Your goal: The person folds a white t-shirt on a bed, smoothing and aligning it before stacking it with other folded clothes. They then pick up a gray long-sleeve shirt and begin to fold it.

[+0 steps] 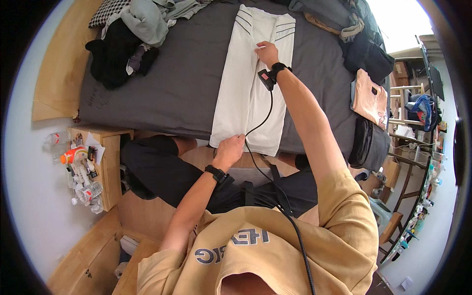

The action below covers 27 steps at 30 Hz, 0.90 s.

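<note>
Tan shirt [270, 255] foremost — white garment [242, 103] overhangs dark bed [172, 88], nightstand [112, 167] alongside.

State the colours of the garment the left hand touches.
The garment is white with dark stripes at its far end; best in the head view.

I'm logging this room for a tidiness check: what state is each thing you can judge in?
White striped garment: folded lengthwise, laid out long
Peach garment: folded
Black garment at upper left: crumpled
Light gray garment: crumpled
Dark gray bedsheet: spread, lightly wrinkled
Orange-capped bottle: closed
Black cable: slack, curving
</note>
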Motion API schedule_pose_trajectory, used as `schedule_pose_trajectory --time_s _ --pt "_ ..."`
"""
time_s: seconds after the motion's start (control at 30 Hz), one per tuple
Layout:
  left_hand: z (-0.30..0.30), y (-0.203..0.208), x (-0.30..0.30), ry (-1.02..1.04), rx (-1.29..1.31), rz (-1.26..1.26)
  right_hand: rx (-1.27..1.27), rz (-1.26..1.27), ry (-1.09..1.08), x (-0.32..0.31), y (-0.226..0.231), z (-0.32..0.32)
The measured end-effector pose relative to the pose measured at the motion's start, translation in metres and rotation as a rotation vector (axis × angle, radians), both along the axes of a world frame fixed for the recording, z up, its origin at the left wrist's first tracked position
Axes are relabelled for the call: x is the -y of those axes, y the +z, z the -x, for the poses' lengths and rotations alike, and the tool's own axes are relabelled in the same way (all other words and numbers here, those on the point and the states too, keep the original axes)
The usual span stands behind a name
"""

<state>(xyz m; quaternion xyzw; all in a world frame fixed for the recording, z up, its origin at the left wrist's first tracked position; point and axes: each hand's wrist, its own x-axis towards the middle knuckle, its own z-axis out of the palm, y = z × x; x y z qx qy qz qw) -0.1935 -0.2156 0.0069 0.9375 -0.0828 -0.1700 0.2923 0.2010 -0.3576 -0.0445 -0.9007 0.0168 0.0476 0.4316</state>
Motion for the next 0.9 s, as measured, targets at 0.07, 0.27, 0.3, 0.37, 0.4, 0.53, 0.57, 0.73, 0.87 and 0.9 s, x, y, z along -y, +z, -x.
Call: schedule_pose_trajectory --time_s 0.07,0.27,0.3,0.37,0.4,0.53,0.57,0.73,0.87,0.9 --pt "0.003 -0.005 0.003 -0.001 -0.007 -0.038 0.028 0.008 0.006 -0.003 0.003 0.0" --pt "0.009 -0.019 0.005 -0.004 -0.011 -0.164 0.086 0.115 0.062 -0.007 0.003 0.01" --pt "0.008 -0.019 0.006 0.006 -0.023 -0.171 0.097 0.146 0.059 -0.006 0.005 0.014" --pt "0.006 -0.013 0.004 -0.036 -0.008 -0.17 0.267 0.093 0.045 -0.004 0.008 0.031" --pt "0.004 -0.008 0.003 -0.063 -0.053 -0.185 0.321 0.08 0.027 -0.001 0.008 0.045" --pt "-0.016 0.014 0.002 0.04 -0.075 -0.198 0.583 0.185 0.293 0.01 -0.001 0.118" --pt "-0.024 0.018 0.002 0.055 -0.039 -0.172 0.517 0.191 0.374 0.012 -0.005 0.143" --pt "-0.059 0.032 -0.004 0.186 0.158 -0.044 0.42 0.491 0.559 0.019 -0.003 0.256" --pt "-0.068 0.03 -0.016 0.258 0.216 -0.079 0.358 0.403 0.78 0.028 0.016 0.33" --pt "-0.065 0.027 -0.021 0.284 0.269 -0.091 0.357 0.348 0.825 0.032 0.019 0.346"
